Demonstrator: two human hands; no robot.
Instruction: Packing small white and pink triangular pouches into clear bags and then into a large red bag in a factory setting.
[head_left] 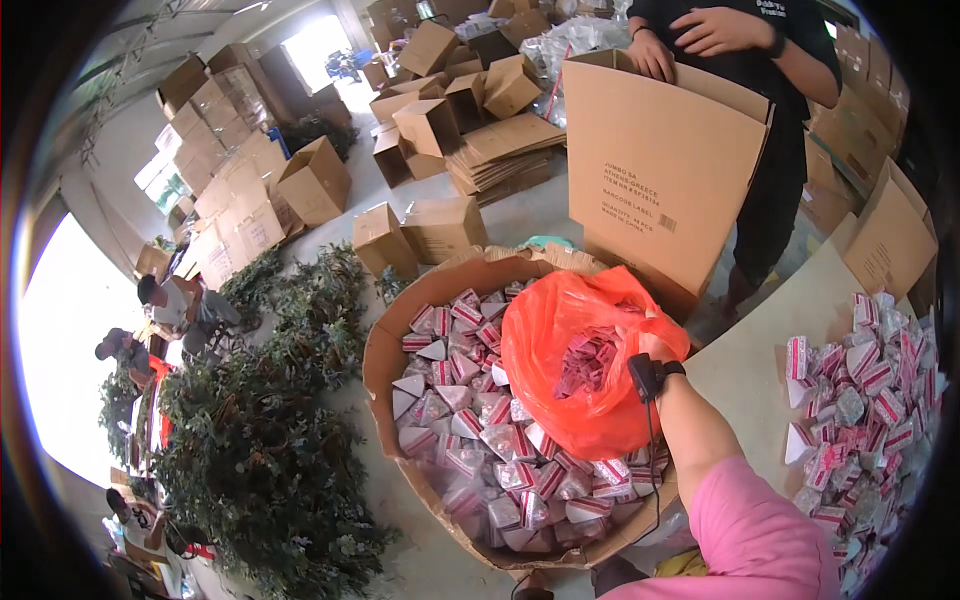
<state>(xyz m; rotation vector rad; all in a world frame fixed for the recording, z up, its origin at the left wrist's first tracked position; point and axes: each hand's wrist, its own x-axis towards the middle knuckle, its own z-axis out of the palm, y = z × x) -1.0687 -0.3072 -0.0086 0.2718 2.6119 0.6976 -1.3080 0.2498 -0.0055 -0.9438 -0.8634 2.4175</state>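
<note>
One forearm in a pink sleeve enters from the lower edge, a black wrist device strapped on; which arm it is cannot be told. Its hand reaches into one translucent orange plastic bag, fingers hidden inside, so their grip cannot be told. The bag holds small red-and-white packets and sits over one large round cardboard bin filled with triangular red-and-white wrapped packets, too many to count. To the right, a second heap of such packets lies on one tan table. Beyond, another person rests two hands on one upright open brown cardboard box.
</note>
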